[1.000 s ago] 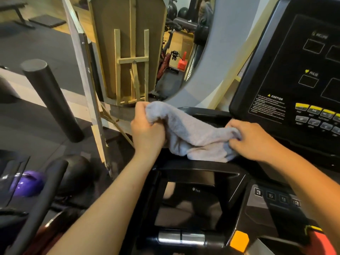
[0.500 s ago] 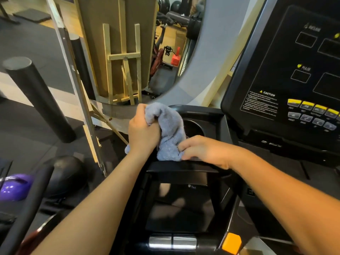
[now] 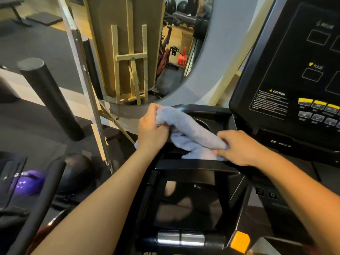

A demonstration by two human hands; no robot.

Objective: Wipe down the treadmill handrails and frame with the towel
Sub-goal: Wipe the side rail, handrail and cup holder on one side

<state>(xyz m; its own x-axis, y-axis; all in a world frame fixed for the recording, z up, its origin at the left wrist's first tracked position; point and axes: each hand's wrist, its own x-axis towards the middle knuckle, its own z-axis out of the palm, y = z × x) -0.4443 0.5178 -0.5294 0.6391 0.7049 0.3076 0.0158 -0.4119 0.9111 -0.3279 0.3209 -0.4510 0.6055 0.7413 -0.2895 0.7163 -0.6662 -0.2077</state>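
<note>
A light grey towel (image 3: 189, 131) lies stretched over the black frame (image 3: 195, 165) at the left of the treadmill console, partly covering a round cup holder (image 3: 204, 124). My left hand (image 3: 151, 128) grips the towel's upper left end. My right hand (image 3: 239, 147) pinches its lower right end against the frame. The console panel (image 3: 287, 74) with yellow and grey buttons rises at the right. A chrome grip sensor (image 3: 181, 238) on the front handrail shows at the bottom.
A black padded post (image 3: 49, 98) leans at the left. A wooden easel and board (image 3: 128, 57) stand behind a mirror edge. A purple ball (image 3: 27, 183) and a black ball (image 3: 77, 172) lie on the floor at lower left. An orange tab (image 3: 240, 242) sits at the bottom right.
My right hand first drew in toward the left hand, bunching the towel, then moved back right, stretching the towel out over the frame. My left hand has kept its place.
</note>
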